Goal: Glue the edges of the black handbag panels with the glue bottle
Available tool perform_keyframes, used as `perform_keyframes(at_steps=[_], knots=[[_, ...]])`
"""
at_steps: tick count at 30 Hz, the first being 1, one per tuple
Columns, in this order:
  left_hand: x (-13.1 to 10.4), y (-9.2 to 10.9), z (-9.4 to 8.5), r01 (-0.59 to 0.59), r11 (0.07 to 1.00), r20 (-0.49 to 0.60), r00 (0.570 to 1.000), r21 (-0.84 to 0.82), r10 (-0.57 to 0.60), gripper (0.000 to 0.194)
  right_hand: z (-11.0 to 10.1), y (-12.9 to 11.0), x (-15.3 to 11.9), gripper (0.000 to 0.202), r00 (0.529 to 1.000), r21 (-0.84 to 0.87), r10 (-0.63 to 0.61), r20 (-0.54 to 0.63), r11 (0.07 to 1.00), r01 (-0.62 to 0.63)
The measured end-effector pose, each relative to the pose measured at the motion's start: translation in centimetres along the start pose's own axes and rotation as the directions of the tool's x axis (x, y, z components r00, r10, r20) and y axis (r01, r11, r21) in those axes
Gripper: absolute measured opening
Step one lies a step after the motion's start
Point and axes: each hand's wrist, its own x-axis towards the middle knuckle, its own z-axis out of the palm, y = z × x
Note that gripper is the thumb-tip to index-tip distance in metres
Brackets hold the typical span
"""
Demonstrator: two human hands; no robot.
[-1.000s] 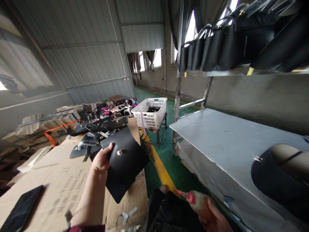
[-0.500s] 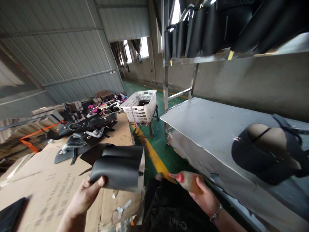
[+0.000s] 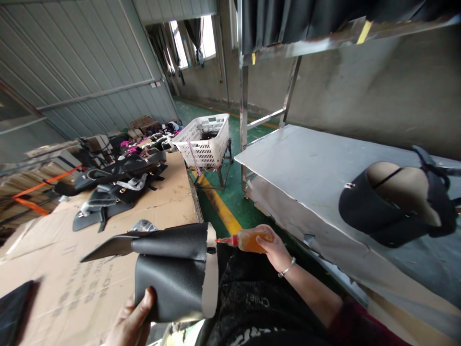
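A folded black leather piece (image 3: 169, 283) with a pale strip along its right edge is gripped at its lower left by my left hand (image 3: 135, 315), thumb on top. My right hand (image 3: 275, 247) is wrapped round a squeeze bottle (image 3: 248, 239) of orange liquid with a red nozzle. The nozzle tip points left and lies at the pale edge of the leather; whether it touches is too small to tell. A pointed black flap (image 3: 111, 246) extends left from the leather over the cardboard.
Black leather parts with straps (image 3: 118, 185) lie on the cardboard-covered table (image 3: 173, 202). Behind it a white basket (image 3: 205, 149) rests on a stand. At the right, a grey-topped table (image 3: 306, 163) holds a round black bag piece (image 3: 363, 202). A dark item (image 3: 14, 307) lies lower left.
My right hand has brought the bottle up and left, to the leather's pale edge. The leather is tilted differently, with more of its pale edge showing. The camera view has shifted.
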Motion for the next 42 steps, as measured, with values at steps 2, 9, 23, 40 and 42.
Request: perform_keyframes(at_steps=[2, 9, 23, 40, 42], knots=[[0.2, -0.3, -0.1, -0.003, 1.000, 0.010, 1.000, -0.012, 0.003, 0.045, 0.3, 0.5, 0.4, 0.058, 1.000, -0.023, -0.019, -0.024, 1.000, 0.019], [-0.4, -0.2, 0.5, 0.035, 0.999, 0.004, 0.999, -0.034, -0.035, 0.045, -0.2, 2.2, 0.5, 0.061, 0.998, -0.024, 0.053, -0.041, 0.998, -0.054], [-0.4, -0.6, 0.2, 0.101, 0.994, 0.005, 0.995, 0.038, -0.101, 0.039, -0.6, 2.0, 0.6, 0.059, 0.997, 0.003, 0.075, -0.003, 0.997, -0.075], [0.4, -1.2, -1.0, 0.136, 0.984, -0.057, 0.990, 0.115, -0.131, 0.045, -0.8, 2.3, -0.6, 0.054, 0.998, -0.028, 0.052, 0.044, 0.998, -0.050], [0.4, -1.3, -1.1, 0.130, 0.986, -0.047, 0.991, 0.104, -0.125, 0.042, -0.9, 2.2, -0.7, 0.052, 0.998, -0.047, 0.037, 0.044, 0.998, -0.035]])
